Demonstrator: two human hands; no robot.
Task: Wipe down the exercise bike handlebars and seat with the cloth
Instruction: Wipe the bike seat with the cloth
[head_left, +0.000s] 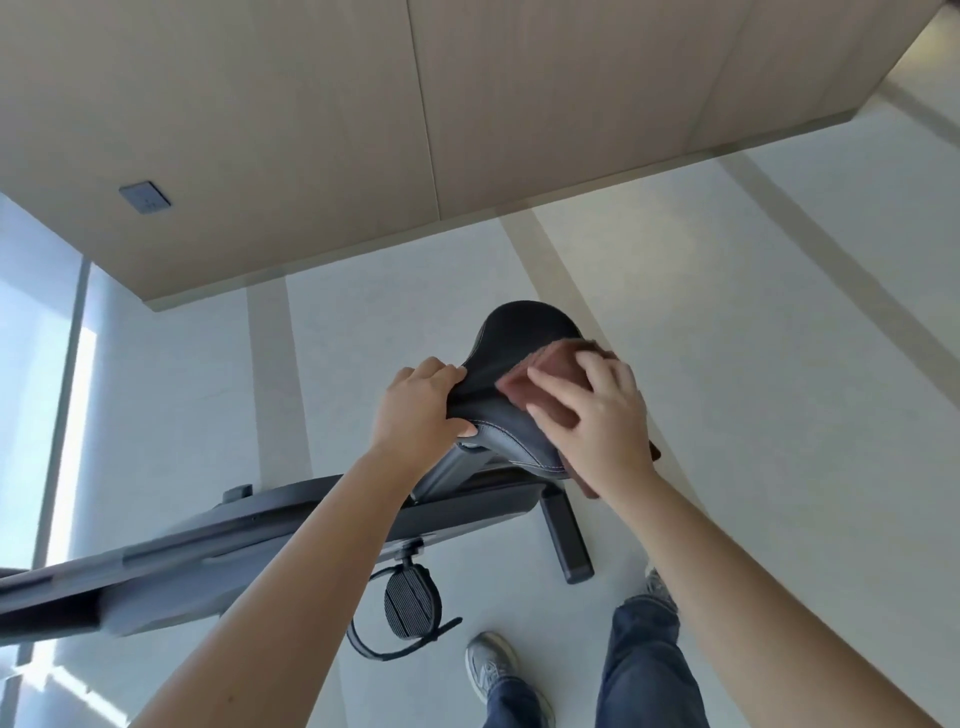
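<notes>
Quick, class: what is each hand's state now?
The left hand is closed, gripping the seat.
The right hand is open, pressing the cloth.

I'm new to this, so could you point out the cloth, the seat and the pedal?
Cloth (522, 389), head view, its pink left corner.
Seat (524, 325), head view, bare black top.
Pedal (410, 605), head view, ribbed face.

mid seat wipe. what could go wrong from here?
1. The cloth is only pressed flat by the right hand, and part of it hangs off the seat edge; it may slip off.
2. The left hand grips the seat's side, so that covered patch could go unwiped.
3. A shoe stands near the pedal and its strap; a step could snag it.
</notes>
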